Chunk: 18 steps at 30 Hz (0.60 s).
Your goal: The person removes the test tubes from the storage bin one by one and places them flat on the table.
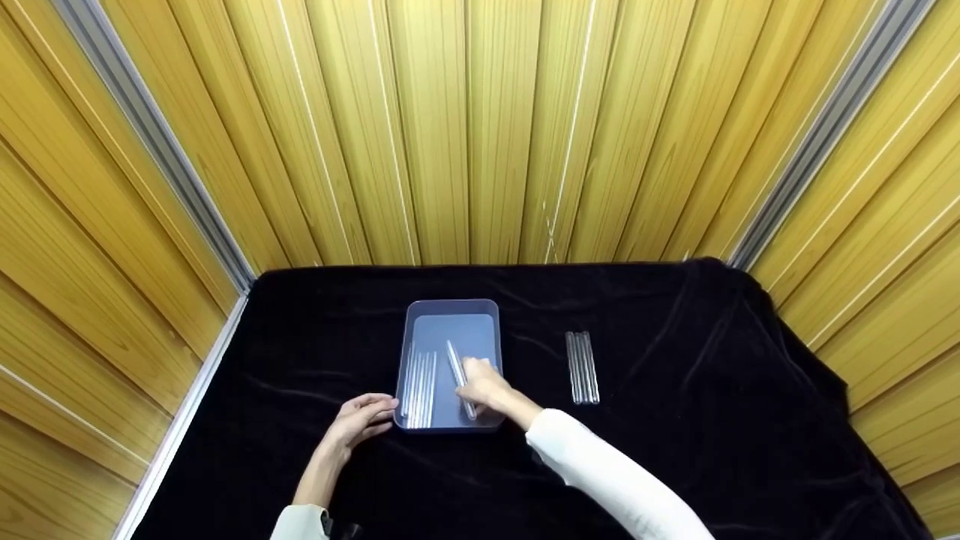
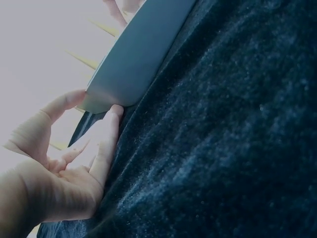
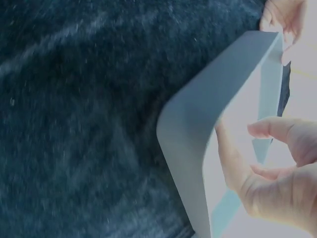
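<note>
A bluish plastic tray [image 1: 452, 308] lies on the black cloth. Inside it, along the left side, several clear tubes [image 1: 418, 386] lie side by side. My right hand [image 1: 484, 386] reaches into the tray's right half and grips a few more clear tubes [image 1: 456, 365], slightly tilted in the head view. In the right wrist view, glare washes out what its fingers hold. At the near left corner, my left hand [image 1: 365, 420] touches the tray from outside. Its thumb [image 2: 69, 100] meets the rim, while a straight finger [image 2: 110, 144] reaches the lower corner.
Right of the tray, a row of several clear tubes [image 1: 582, 367] lies on the creased black cloth [image 1: 675, 450]. Yellow wood-patterned walls [image 1: 502, 135] stand behind and at both sides, with grey metal posts [image 1: 825, 127] at the corners.
</note>
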Motion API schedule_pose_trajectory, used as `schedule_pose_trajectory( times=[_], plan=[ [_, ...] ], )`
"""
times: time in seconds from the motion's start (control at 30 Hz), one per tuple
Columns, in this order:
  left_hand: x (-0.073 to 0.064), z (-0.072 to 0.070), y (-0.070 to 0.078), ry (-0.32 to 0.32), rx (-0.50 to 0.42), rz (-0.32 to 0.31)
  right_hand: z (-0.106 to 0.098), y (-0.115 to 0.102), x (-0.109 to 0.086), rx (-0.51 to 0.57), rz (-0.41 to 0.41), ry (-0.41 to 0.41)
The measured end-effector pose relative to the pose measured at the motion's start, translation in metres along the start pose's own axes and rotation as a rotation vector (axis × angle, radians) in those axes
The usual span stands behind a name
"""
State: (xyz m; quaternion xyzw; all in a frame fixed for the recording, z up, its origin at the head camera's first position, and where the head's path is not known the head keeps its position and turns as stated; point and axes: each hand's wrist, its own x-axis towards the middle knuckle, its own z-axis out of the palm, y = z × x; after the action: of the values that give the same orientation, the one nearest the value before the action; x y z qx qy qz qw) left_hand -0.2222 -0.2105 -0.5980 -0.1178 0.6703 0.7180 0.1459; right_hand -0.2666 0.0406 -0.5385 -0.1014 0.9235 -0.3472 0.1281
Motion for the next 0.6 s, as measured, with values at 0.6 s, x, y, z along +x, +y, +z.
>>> schedule_pose_trajectory(
  times=[0.6],
  plan=[
    [-0.002, 0.000, 0.002, -0.008, -0.006, -0.003, -0.084, -0.001, 0.012, 0.084, 0.063, 0.098]
  ],
)
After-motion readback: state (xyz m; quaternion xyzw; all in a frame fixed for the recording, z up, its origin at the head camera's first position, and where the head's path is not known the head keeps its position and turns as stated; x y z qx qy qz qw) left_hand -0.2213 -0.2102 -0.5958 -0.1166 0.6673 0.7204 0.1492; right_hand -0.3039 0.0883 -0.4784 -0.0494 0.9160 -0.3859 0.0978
